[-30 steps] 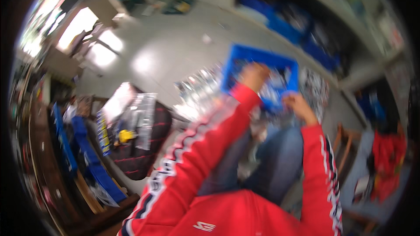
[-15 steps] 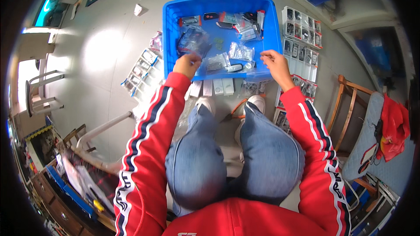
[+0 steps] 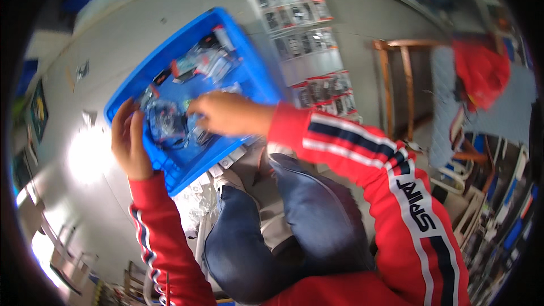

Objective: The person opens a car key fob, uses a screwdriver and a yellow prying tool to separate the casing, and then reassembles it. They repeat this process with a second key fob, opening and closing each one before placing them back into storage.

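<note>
A blue plastic bin [image 3: 258, 59] sits tilted in view before me, with small clear packets and dark key-fob-like pieces inside. Over its left rim is my left hand [image 3: 130, 146], fingers raised and thumb apart, with nothing visible in it. My right hand [image 3: 226, 113] reaches across the bin's near side, its fingers bent and smeared by motion; whether they hold anything is unclear. Between the hands lies a clear plastic bag [image 3: 167, 122] with dark contents. More clear packets [image 3: 215, 65] are heaped at the bin's far end.
White compartment trays [image 3: 292, 5] of small dark parts stand on the floor right of the bin. Small white boxes [image 3: 229, 158] lie by its near edge. Farther right are a wooden-framed chair [image 3: 407, 90] and a red cloth [image 3: 480, 73].
My view has swung to the right, so the bin appears turned and farther left. My right hand has moved from the right rim across the bin; the left now hovers by the left rim.
</note>
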The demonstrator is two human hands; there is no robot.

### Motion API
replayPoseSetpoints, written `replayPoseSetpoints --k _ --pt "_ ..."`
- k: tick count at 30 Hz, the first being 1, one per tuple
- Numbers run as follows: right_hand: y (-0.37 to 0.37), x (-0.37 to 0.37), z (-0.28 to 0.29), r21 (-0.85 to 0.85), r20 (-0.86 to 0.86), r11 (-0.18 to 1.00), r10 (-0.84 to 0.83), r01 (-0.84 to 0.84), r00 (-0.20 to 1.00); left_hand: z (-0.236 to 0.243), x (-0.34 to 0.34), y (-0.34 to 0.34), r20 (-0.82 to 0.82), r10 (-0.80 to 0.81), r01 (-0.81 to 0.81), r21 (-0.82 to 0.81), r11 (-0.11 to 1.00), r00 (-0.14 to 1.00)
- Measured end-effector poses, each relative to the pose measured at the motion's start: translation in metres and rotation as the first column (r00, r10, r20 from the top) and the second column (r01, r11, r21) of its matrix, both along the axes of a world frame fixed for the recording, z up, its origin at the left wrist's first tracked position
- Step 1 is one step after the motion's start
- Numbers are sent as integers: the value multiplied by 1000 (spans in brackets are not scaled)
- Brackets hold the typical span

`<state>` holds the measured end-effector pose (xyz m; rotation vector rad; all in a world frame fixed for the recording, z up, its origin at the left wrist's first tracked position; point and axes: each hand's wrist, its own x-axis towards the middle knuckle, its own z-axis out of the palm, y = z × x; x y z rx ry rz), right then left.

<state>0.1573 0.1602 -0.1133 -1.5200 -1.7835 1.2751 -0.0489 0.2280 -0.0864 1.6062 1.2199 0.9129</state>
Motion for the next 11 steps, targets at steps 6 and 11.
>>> replayPoseSetpoints --k 6,11 --pt "-149 38 146 -129 -164 817 -576 562 801 93 8 -58 -45 69 -77 -214 974 997" --pt "-330 36 278 -507 312 409 -733 759 604 223 -19 -146 -159 -201 117 -421 899 967"
